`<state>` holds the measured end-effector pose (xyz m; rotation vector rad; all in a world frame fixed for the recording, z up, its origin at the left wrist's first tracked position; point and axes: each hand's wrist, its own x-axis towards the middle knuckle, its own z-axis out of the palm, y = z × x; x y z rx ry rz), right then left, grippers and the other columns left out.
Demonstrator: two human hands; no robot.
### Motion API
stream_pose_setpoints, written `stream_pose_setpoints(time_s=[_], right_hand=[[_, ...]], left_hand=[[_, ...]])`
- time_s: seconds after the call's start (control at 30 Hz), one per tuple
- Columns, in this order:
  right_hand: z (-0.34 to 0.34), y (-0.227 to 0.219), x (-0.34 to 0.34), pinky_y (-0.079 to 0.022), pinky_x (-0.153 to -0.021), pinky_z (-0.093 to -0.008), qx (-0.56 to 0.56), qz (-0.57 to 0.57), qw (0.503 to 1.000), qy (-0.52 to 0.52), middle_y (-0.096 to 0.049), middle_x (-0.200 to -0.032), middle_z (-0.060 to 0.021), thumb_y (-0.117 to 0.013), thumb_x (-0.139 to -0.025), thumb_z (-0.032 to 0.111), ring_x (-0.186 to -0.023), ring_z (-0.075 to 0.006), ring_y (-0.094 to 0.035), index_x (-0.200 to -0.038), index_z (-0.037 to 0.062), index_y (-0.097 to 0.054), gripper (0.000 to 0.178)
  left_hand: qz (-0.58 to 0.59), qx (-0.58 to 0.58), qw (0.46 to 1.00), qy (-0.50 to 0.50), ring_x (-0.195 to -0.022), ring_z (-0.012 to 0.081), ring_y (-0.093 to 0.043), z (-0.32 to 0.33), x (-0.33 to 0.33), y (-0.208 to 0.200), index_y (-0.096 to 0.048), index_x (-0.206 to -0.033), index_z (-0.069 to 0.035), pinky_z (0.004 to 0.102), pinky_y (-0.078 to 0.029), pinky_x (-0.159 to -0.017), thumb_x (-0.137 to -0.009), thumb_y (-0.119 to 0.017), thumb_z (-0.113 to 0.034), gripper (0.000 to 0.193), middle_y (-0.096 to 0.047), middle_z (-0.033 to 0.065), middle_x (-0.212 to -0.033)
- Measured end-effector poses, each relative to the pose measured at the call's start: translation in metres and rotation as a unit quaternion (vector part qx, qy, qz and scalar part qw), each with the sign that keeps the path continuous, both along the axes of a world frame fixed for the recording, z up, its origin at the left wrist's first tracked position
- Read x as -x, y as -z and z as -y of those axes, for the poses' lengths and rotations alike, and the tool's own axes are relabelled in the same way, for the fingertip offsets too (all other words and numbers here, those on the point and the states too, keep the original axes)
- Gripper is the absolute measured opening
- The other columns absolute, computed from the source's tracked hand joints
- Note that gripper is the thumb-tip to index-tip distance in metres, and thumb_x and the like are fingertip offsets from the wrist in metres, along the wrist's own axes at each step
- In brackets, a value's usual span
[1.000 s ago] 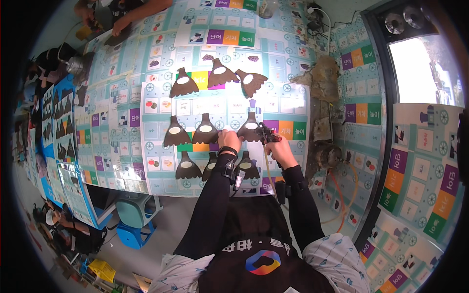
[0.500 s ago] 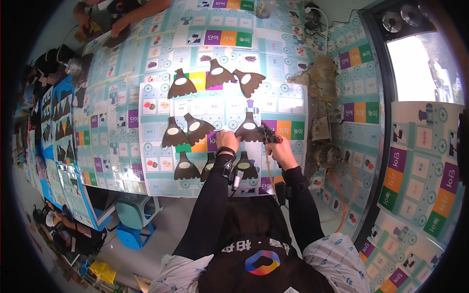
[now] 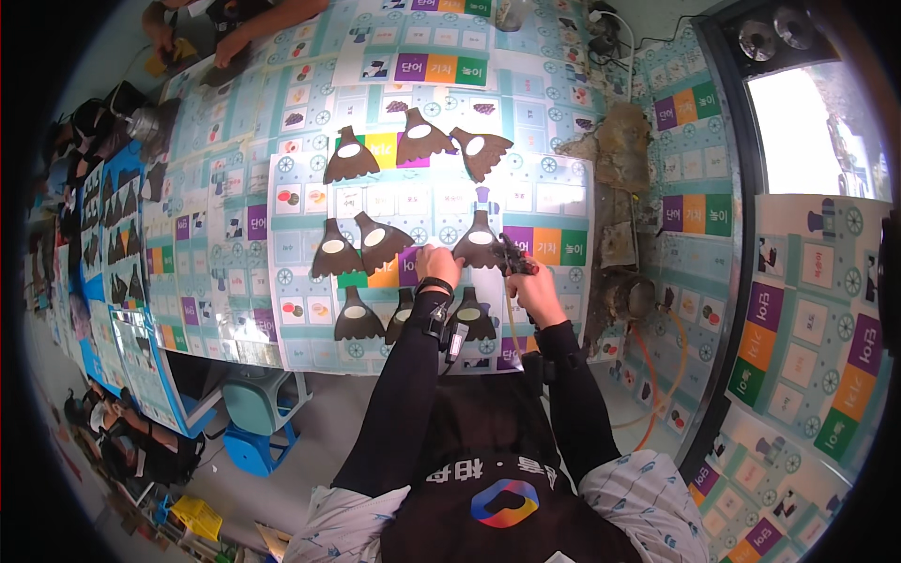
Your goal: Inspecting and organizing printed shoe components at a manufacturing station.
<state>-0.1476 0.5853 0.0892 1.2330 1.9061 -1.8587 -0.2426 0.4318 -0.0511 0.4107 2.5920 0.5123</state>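
Note:
Flat brown flared pieces with narrow necks, scalloped wide edges and pale ovals lie in three rows on a printed sheet. My left hand [image 3: 438, 265] has its fingers closed at the lower-left edge of one brown flared piece [image 3: 480, 238] in the middle row. My right hand [image 3: 536, 289] is closed around a dark, pistol-shaped tool that looks like a small spray gun [image 3: 514, 251], its front end over or beside that piece's right edge. A thin hose hangs below the tool. My left forearm partly covers another brown piece [image 3: 401, 314] in the near row.
To the right, a grimy ledge holds a rusty cylindrical item [image 3: 627, 298] with orange hoses [image 3: 648, 385] trailing down. A glass jar [image 3: 511, 14] stands at the far edge. Another person's hands [image 3: 230, 49] work at the far left. A stool [image 3: 253, 408] sits below the table's left side.
The whole view shifts very slightly. My hands, the tool and the brown pieces keep nearly the same places relative to one another.

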Motion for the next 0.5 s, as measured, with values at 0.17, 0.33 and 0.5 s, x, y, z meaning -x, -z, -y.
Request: stream_pose_setpoints(time_s=[0.17,0.33,0.5], right_hand=[[0.009,-0.006,0.008,-0.036,-0.046,-0.0274,0.011,-0.021,1.0,-0.012,-0.054,-0.061,-0.0046,-0.052,-0.067,0.0,-0.05,-0.0138,-0.049,-0.08,0.0004,-0.057,0.014],[0.011,-0.008,0.008,-0.032,-0.04,-0.0261,0.015,-0.031,0.999,-0.029,-0.052,-0.058,-0.0025,-0.053,-0.065,-0.001,-0.042,-0.0123,-0.044,-0.08,0.0019,-0.057,0.015],[-0.002,-0.002,-0.006,-0.039,-0.051,-0.0284,-0.007,0.004,1.0,-0.021,-0.054,-0.063,-0.0054,-0.051,-0.07,0.0,-0.054,-0.0139,-0.051,-0.083,-0.0006,-0.057,0.015]], left_hand=[[0.0,0.014,1.0,-0.006,-0.099,0.0342,-0.055,-0.006,-0.003,-0.011,-0.071,-0.073,-0.006,0.042,-0.044,-0.087,-0.074,-0.074,-0.038,0.033,-0.064,0.0181,-0.093],[0.05,0.05,0.998,0.003,-0.103,0.0324,-0.054,-0.005,0.001,-0.02,-0.072,-0.084,-0.006,0.0417,-0.045,-0.089,-0.076,-0.073,-0.039,0.034,-0.061,0.0153,-0.102],[0.042,0.035,0.998,-0.008,-0.103,0.0328,-0.054,-0.003,0.001,-0.023,-0.072,-0.084,-0.006,0.0422,-0.045,-0.088,-0.076,-0.073,-0.038,0.033,-0.061,0.0156,-0.103]])
